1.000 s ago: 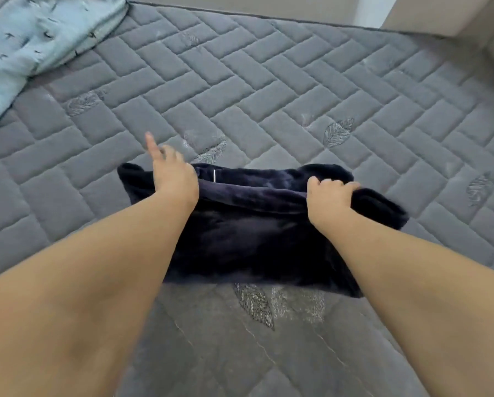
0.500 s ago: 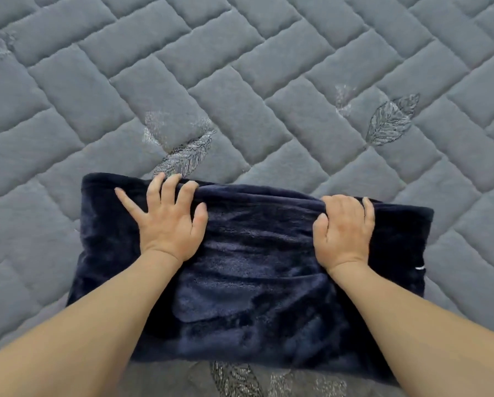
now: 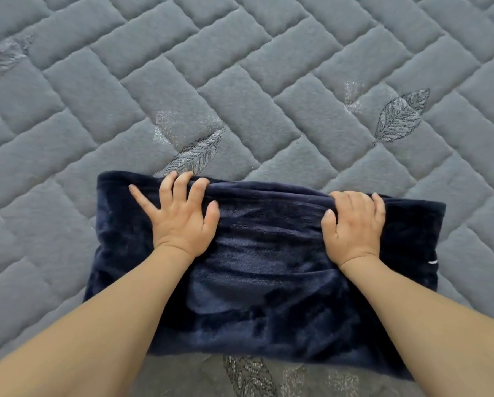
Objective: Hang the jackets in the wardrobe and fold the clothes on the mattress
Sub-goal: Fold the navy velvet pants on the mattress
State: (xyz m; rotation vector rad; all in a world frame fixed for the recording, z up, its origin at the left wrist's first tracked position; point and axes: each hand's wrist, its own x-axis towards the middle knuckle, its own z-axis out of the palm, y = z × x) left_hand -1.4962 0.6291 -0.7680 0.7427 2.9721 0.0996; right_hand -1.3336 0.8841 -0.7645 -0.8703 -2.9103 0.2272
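A folded dark navy fleece garment (image 3: 268, 282) lies flat on the grey quilted mattress (image 3: 268, 67), just in front of me. My left hand (image 3: 180, 216) rests on it with fingers spread, tips curling at its far edge. My right hand (image 3: 354, 224) grips that far edge, fingers curled round the fold.

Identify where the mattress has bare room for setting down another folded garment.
Bare mattress lies beyond the dark blue garment, past both leaf prints, and on its left and right. It is crowded near the front, where the left hand, right hand and both forearms cover the garment.
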